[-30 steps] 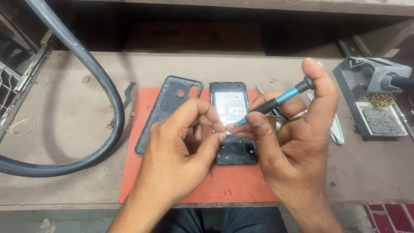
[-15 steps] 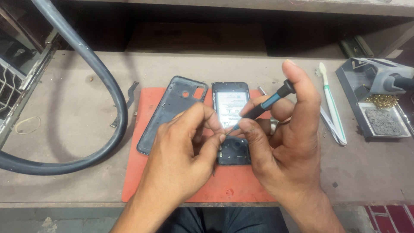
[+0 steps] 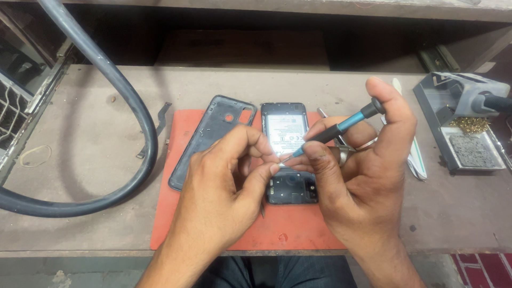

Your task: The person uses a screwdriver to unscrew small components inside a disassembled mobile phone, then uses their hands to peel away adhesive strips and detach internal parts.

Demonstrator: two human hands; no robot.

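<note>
An opened phone (image 3: 286, 133) lies back-up on an orange mat (image 3: 277, 229), its battery and circuit board showing. Its dark back cover (image 3: 210, 140) rests beside it on the left. My right hand (image 3: 362, 165) holds a small screwdriver (image 3: 335, 129) with a black and blue handle, index finger on its top cap. My left hand (image 3: 229, 186) pinches at the screwdriver's tip just above the phone's lower part. Whether something tiny sits between those fingertips cannot be made out.
A thick grey hose (image 3: 106, 106) loops over the left of the bench. A soldering iron stand (image 3: 461, 122) with brass wool and a sponge stands at the right. A white plastic tool (image 3: 415, 154) and metal tweezers (image 3: 326, 114) lie behind my right hand. A flat cable strip (image 3: 154, 128) lies left of the mat.
Both hands stay together over the phone. My right hand has tipped the screwdriver a little more upright, and the view has shifted slightly.
</note>
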